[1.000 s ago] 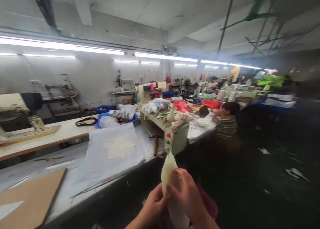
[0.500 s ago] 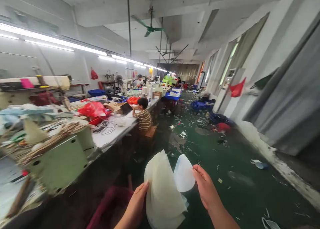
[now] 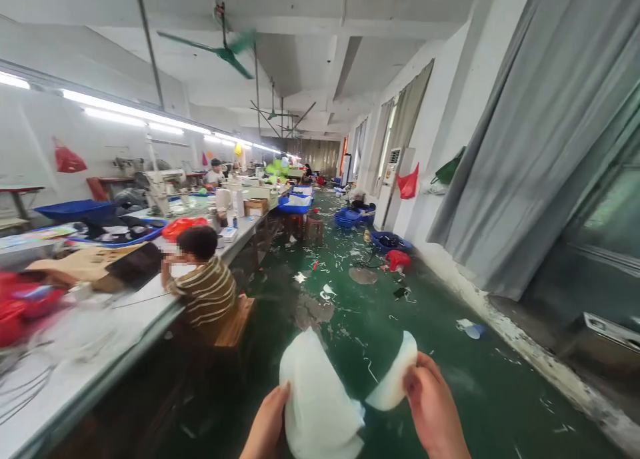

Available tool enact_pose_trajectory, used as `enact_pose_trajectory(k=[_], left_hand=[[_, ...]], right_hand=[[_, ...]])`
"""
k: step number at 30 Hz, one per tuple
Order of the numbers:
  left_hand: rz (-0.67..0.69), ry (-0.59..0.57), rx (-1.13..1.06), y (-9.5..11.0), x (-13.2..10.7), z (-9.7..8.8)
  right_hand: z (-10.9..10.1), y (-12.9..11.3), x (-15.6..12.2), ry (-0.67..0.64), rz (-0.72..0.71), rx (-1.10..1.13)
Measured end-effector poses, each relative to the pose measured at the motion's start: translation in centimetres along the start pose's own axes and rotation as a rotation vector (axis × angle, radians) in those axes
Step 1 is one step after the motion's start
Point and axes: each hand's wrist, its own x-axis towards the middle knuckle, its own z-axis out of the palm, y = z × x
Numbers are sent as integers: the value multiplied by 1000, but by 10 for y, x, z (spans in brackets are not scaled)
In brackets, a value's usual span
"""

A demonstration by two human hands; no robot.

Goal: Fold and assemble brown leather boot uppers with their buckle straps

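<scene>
A stack of thin, off-white cut fabric pieces point(image 3: 320, 399) with rounded edges is gripped along its left side by my left hand point(image 3: 267, 419). The thumb lies over the front and the other fingers are hidden behind. Pinched in my right hand point(image 3: 434, 402) is a smaller white cut piece point(image 3: 395, 373), tilted and apart from the stack, with a curved lower edge. Both hands are above the green floor point(image 3: 360, 319) at the bottom of the view.
On the left a long white worktable point(image 3: 135, 312) carries a cardboard box point(image 3: 90, 265) and red bags. A person in a striped shirt point(image 3: 207, 289) sits beside it on a wooden stool point(image 3: 237, 322). Blue baskets point(image 3: 350, 217) stand along the aisle; scraps litter the floor.
My view has moved forward and turned right, bringing the seated person nearer. The small piece in my right hand has tipped and swung a little away from the stack.
</scene>
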Motion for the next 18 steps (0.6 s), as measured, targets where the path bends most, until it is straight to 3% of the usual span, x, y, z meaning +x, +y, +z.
enact_pose_trajectory(k=[3,6,12,15,18], left_hand=[[-39,-47,87,41,71,42],[-76,-138,155,68,140,92],[-122,-197,190,93,287,191],[-133,-132,241,113,365,223],[-130,-28,287,148,436,237]], right_hand=[[26,-15,62,-6,24,5],[39,-27,119,34,21,16],[18,-34,261,130,-166,-12],[16,-29,351,95,-75,-75],[38,-22,443,-20,4,-128]])
